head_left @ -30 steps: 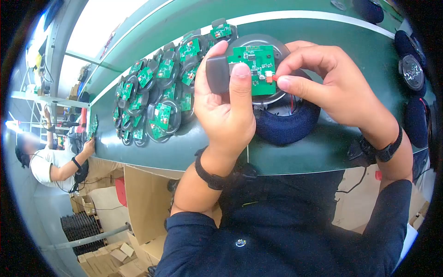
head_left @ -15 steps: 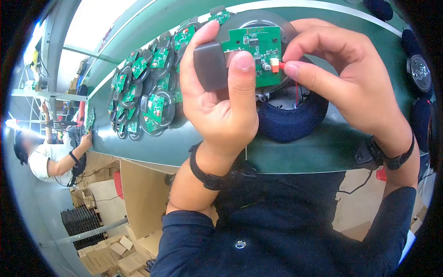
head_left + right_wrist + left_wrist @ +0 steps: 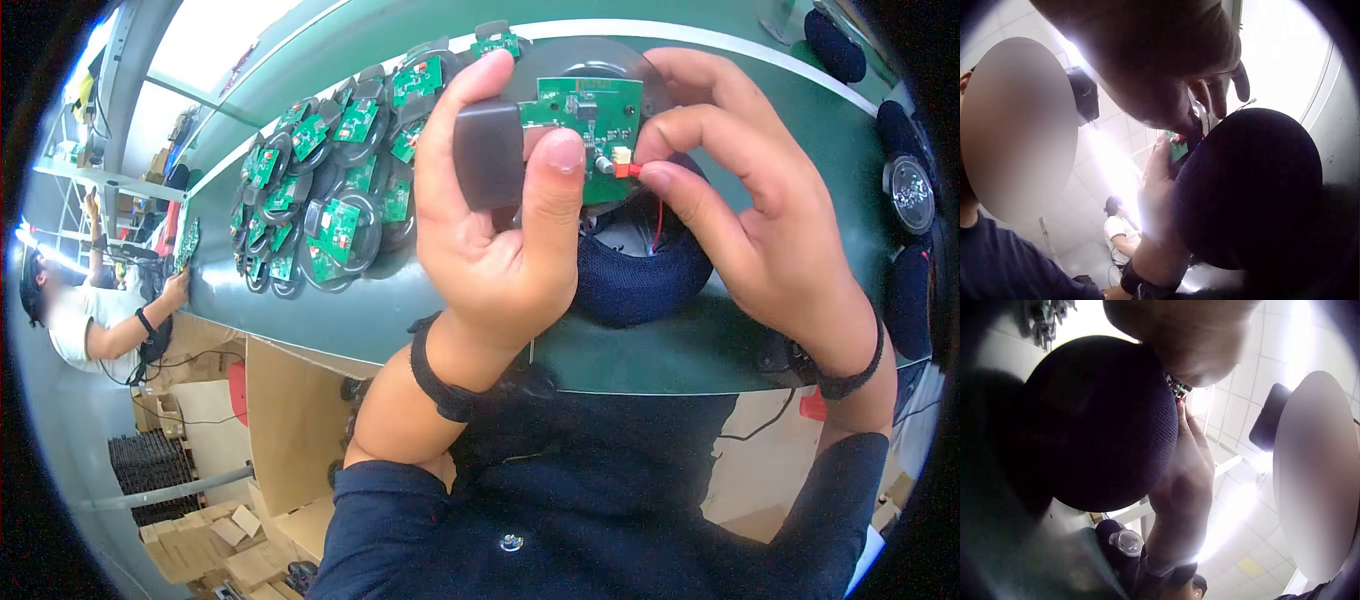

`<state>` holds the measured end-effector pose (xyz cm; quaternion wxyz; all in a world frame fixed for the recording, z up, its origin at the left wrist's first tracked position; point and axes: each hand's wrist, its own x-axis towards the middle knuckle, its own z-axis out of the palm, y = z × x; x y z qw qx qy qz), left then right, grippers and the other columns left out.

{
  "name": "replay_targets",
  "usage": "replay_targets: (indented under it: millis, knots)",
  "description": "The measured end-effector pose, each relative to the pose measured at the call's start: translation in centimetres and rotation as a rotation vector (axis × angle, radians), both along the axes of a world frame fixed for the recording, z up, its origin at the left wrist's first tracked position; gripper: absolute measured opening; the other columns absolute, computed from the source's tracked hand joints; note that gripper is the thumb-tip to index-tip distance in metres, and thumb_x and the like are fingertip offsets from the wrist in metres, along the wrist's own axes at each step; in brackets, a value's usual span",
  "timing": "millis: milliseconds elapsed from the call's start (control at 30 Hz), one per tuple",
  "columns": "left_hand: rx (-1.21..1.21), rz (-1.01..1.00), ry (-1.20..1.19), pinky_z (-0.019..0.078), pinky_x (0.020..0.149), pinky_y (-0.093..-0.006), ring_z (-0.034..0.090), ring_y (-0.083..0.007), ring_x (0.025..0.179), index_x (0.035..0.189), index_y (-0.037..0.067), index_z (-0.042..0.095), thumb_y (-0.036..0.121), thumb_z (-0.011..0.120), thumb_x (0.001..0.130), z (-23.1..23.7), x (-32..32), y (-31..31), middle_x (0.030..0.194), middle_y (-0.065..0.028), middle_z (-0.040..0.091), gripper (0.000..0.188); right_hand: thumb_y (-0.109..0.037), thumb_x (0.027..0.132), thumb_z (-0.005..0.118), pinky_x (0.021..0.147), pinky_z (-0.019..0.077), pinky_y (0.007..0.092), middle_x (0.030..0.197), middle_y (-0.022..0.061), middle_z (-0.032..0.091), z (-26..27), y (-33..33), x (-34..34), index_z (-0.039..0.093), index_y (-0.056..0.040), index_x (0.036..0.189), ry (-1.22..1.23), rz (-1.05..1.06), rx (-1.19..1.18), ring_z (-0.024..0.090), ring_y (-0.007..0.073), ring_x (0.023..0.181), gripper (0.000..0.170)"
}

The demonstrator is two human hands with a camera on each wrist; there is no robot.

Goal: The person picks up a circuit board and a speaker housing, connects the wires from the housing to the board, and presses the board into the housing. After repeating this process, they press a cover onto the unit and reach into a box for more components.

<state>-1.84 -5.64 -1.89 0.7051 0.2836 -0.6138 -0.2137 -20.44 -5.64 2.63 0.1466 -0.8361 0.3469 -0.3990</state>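
In the head view, my left hand (image 3: 500,250) holds a clear grey round plastic cover (image 3: 585,55) by its dark block-shaped part (image 3: 487,155), thumb lying over the front. A green circuit board (image 3: 612,115) sits against the cover. Between thumb and forefinger, my right hand (image 3: 765,195) pinches a small red plug (image 3: 628,171) right at a white socket (image 3: 622,155) on the board. From the plug a thin red wire runs down into a navy fabric-covered round housing (image 3: 640,290) below. In both wrist views that housing (image 3: 1104,425) hides much of the work.
Left of my hands lies a pile of similar covers with green boards (image 3: 345,235) on the green table (image 3: 400,330). Navy fabric-covered housings (image 3: 908,300) line the right side. Another person (image 3: 95,320) works at the far left, above cardboard boxes (image 3: 190,545) on the floor.
Both hands, with the cover and board, moved up and then back down and right in the head view. The right thumb and forefinger keep their pinch on the red plug throughout.
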Motion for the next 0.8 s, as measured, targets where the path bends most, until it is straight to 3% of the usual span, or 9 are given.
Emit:
replay_targets:
  millis: [333,467,667,767,800]
  knots:
    - [0.043,-0.064,0.011,0.0446,0.079,-0.0207,0.056,-0.0075,0.084,0.135,-0.004,0.052,0.019,0.069,0.096,-0.1,0.2,-0.3,0.095,-0.0012,0.062,0.047,-0.008,0.089,0.071,0.099,0.0410,0.0298,0.119,0.0122,0.063,0.2,-0.8,-0.6,0.068,0.0010,0.093,-0.158,0.072,0.397,0.058,0.0173,0.108,0.010]
    - [0.035,-0.074,0.057,0.0445,0.079,-0.0205,0.056,-0.0074,0.084,0.134,-0.004,0.052,0.019,0.069,0.096,-0.2,0.0,-0.3,0.095,-0.0008,0.062,0.047,-0.010,0.090,0.071,0.098,0.0422,0.0297,0.120,0.0114,0.062,-0.6,-0.7,-0.2,0.068,0.0006,0.092,-0.172,0.068,0.259,0.058,0.0165,0.107,0.011]
    - [0.049,-0.093,0.021,0.0439,0.080,-0.0201,0.055,-0.0071,0.083,0.135,-0.003,0.052,0.019,0.069,0.097,-0.1,0.2,-0.3,0.095,-0.0007,0.062,0.047,-0.009,0.092,0.070,0.099,0.0430,0.0304,0.125,0.0114,0.059,-1.0,-0.8,-0.2,0.068,-0.0002,0.091,-0.335,0.122,0.470,0.057,0.0158,0.109,0.009]
    - [0.030,-0.082,0.017,0.0437,0.080,-0.0202,0.055,-0.0068,0.083,0.136,-0.003,0.050,0.020,0.068,0.097,0.1,-0.1,-0.1,0.095,-0.0006,0.061,0.049,-0.008,0.090,0.072,0.099,0.0423,0.0301,0.126,0.0127,0.060,-0.5,-0.9,-0.4,0.068,0.0001,0.092,-0.286,0.135,0.421,0.058,0.0179,0.111,0.009]
    - [0.030,-0.081,0.018,0.0437,0.080,-0.0202,0.055,-0.0068,0.083,0.136,-0.003,0.050,0.020,0.068,0.097,0.0,-0.1,0.0,0.095,-0.0006,0.061,0.049,-0.007,0.090,0.072,0.099,0.0421,0.0303,0.126,0.0138,0.060,-0.5,-1.0,-0.5,0.068,0.0002,0.093,-0.191,0.113,0.264,0.059,0.0195,0.111,0.009]
